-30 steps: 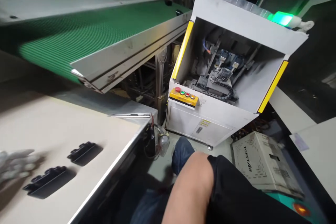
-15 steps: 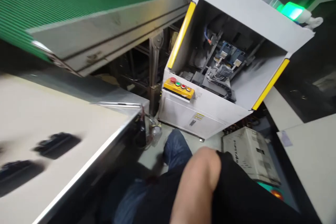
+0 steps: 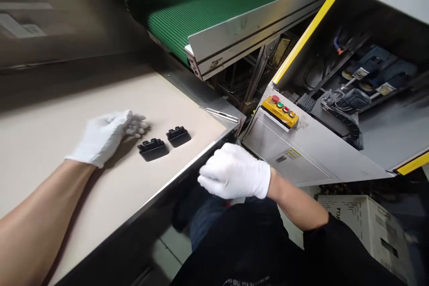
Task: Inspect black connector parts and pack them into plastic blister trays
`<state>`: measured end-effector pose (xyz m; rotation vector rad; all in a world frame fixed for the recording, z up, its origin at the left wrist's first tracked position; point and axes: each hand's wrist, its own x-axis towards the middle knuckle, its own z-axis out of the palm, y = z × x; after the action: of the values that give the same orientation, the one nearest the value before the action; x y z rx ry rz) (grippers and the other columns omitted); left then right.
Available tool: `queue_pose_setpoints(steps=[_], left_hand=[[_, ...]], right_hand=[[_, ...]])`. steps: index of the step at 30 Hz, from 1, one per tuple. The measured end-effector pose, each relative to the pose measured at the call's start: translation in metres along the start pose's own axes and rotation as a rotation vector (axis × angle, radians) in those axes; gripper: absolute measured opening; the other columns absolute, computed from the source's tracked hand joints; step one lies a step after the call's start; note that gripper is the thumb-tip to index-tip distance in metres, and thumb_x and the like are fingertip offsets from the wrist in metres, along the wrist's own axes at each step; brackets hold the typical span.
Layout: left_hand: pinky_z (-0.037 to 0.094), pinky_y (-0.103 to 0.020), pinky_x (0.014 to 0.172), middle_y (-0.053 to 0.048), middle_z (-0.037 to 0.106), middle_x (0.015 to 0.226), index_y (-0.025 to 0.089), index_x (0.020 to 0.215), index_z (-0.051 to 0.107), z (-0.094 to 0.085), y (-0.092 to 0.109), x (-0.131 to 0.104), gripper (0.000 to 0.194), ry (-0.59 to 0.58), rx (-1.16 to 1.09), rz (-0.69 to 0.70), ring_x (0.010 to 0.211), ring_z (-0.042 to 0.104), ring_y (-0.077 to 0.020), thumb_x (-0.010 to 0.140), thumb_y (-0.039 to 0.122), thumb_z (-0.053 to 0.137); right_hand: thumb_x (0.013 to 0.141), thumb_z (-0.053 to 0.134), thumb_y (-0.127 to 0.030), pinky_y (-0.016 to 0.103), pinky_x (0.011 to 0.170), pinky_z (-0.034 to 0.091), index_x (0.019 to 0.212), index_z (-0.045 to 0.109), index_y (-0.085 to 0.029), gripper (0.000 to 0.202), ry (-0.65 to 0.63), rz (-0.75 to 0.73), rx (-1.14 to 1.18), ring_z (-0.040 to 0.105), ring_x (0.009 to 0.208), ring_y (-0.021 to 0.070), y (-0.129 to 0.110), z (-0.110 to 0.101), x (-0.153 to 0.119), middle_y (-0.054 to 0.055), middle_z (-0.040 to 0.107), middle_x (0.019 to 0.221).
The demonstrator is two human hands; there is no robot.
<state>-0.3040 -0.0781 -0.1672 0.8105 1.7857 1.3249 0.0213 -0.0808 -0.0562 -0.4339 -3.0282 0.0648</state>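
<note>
My left hand [image 3: 107, 136], in a white glove with greyish fingertips, is low over the beige worktop [image 3: 97, 214]. Its fingers are loosely bent and somewhat apart, and no object shows in them. Just to its right sit two small black moulded parts with knobbed tops: a nearer black part [image 3: 153, 150] and a farther black part [image 3: 178, 136]. Beyond the worktop's front edge, my right hand [image 3: 233, 172], also white-gloved, is held before my body with its fingers curled closed. Whatever it may hold is hidden by the glove.
A green ribbed conveyor belt [image 3: 214, 6] runs behind the worktop. At right stands a white machine cabinet [image 3: 295, 152] with a yellow button box [image 3: 279, 111]. A slim metallic strip [image 3: 219, 114] lies at the worktop's corner. A pale box [image 3: 365, 223] is on the floor.
My view has swung left, from the machine towards the worktop. Both gloved hands have come into sight, and the two black parts now appear nearer the middle.
</note>
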Motion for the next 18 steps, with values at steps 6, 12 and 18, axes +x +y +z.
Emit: queue_pose_setpoints(steps=[6, 12, 18], left_hand=[[0.055, -0.029, 0.077, -0.006, 0.077, 0.088, 0.011, 0.103, 0.075, 0.006, -0.001, 0.002, 0.035, -0.020, -0.102, -0.015, 0.080, 0.068, -0.0175, 0.096, 0.045, 0.070], [0.054, -0.032, 0.075, -0.007, 0.077, 0.087, 0.013, 0.099, 0.074, 0.001, -0.009, 0.010, 0.048, -0.032, -0.104, 0.008, 0.080, 0.067, -0.0194, 0.086, 0.059, 0.077], [0.053, -0.032, 0.070, -0.010, 0.076, 0.086, 0.012, 0.097, 0.072, 0.007, -0.003, 0.001, 0.061, -0.063, -0.101, 0.072, 0.073, 0.063, -0.0178, 0.078, 0.070, 0.078]], right_hand=[[0.105, 0.052, -0.037, 0.034, 0.070, 0.037, 0.072, 0.076, -0.017, 0.046, -0.157, 0.191, -0.064, 0.067, 0.073, 0.0201, 0.010, -0.013, -0.007, 0.007, 0.073, 0.068], [0.108, 0.050, -0.042, 0.032, 0.065, 0.031, 0.076, 0.080, -0.016, 0.050, -0.317, 0.317, -0.009, 0.066, 0.069, 0.0183, 0.011, -0.023, -0.014, 0.008, 0.076, 0.073], [0.103, 0.053, -0.041, 0.031, 0.063, 0.027, 0.057, 0.062, -0.017, 0.052, -0.283, 0.576, 0.294, 0.052, 0.058, 0.0131, 0.029, 0.065, -0.101, 0.004, 0.066, 0.060]])
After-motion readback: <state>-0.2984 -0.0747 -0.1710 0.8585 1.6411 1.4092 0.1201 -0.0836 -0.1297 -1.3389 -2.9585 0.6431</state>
